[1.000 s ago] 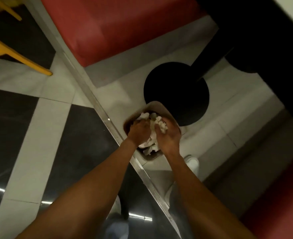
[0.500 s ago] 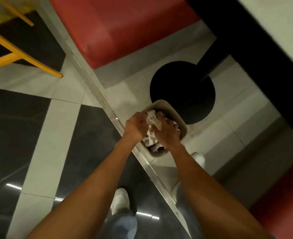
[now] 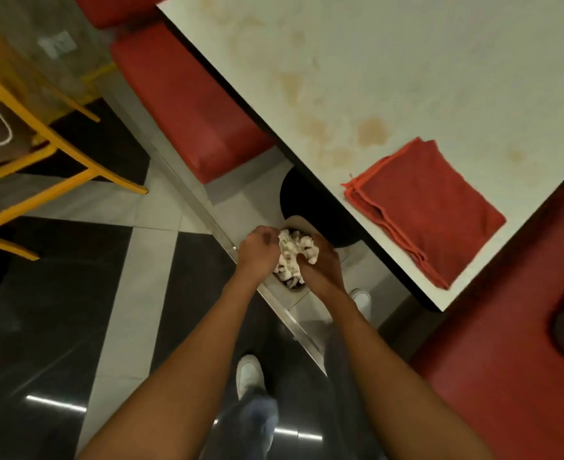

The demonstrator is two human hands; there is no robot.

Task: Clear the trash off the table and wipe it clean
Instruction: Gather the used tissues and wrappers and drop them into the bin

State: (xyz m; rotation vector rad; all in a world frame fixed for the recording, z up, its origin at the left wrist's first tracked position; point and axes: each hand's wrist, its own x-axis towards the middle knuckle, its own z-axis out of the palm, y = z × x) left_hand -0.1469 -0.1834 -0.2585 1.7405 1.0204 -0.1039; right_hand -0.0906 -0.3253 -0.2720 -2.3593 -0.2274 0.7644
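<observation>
The pale table top (image 3: 406, 61), blotched with brown stains, carries a folded red cloth (image 3: 423, 210) near its corner. A small beige bin (image 3: 302, 222) stands on the floor below. Over the bin, the left hand (image 3: 259, 250) and right hand (image 3: 322, 270) clutch a crumpled white paper wad (image 3: 295, 249) between curled fingers. A white mark on the glass panel (image 3: 56, 44) is too blurred to read.

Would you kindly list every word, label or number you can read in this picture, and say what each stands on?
None can be read.
A pale mark on the grey panel at top left is too blurred to read.
The cloth and table bear no text.
</observation>
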